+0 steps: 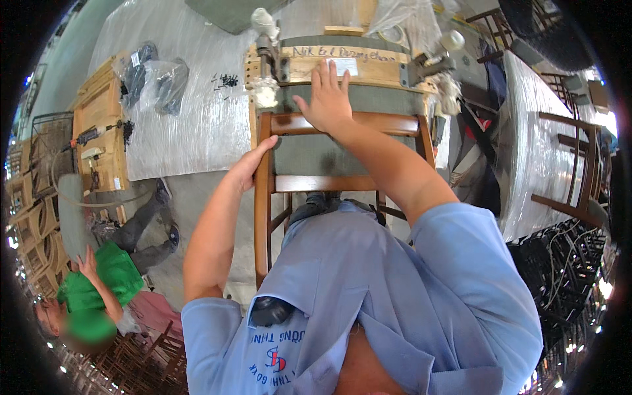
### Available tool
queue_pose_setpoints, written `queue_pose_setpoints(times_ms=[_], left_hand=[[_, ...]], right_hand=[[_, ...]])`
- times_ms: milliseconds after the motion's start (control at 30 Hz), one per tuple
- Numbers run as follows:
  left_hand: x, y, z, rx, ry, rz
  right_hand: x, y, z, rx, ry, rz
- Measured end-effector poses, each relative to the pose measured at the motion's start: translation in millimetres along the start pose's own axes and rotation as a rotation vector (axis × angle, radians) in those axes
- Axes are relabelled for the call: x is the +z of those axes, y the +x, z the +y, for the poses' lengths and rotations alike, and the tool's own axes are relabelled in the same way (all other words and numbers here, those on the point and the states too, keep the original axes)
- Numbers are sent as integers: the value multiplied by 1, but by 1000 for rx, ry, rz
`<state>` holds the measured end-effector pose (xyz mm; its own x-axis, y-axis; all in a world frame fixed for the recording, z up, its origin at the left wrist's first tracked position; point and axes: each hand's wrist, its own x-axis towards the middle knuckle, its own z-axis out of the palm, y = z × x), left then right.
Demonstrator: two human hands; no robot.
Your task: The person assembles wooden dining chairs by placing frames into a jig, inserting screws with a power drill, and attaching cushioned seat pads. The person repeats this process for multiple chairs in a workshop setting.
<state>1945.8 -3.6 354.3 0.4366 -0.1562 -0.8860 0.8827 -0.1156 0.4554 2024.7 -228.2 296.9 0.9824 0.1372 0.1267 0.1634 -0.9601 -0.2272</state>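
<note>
A brown wooden chair stands upright directly before me, its back frame nearest my body. Its grey-green padded seat shows beyond and through the back frame. My left hand grips the left back post, thumb along the top; its other fingers are mostly hidden. Reaching over the top rail, my right hand is open with fingers spread. Its fingertips reach a light wooden board and a white paper label on it. Metal clamps with white-wrapped ends flank the board; a second clamp sits at right.
Left of the chair is a plastic-covered worktop with black screws and bagged dark items. A power driver lies on a wooden panel. A co-worker in green is at lower left. Stacked chairs stand at right.
</note>
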Motion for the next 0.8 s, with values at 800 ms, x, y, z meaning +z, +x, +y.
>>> queue_pose_setpoints(times_ms=[800], left_hand=[[-27,84,-58,208,52,50]], right_hand=[[-90,164,-22,-295,1063,-15]])
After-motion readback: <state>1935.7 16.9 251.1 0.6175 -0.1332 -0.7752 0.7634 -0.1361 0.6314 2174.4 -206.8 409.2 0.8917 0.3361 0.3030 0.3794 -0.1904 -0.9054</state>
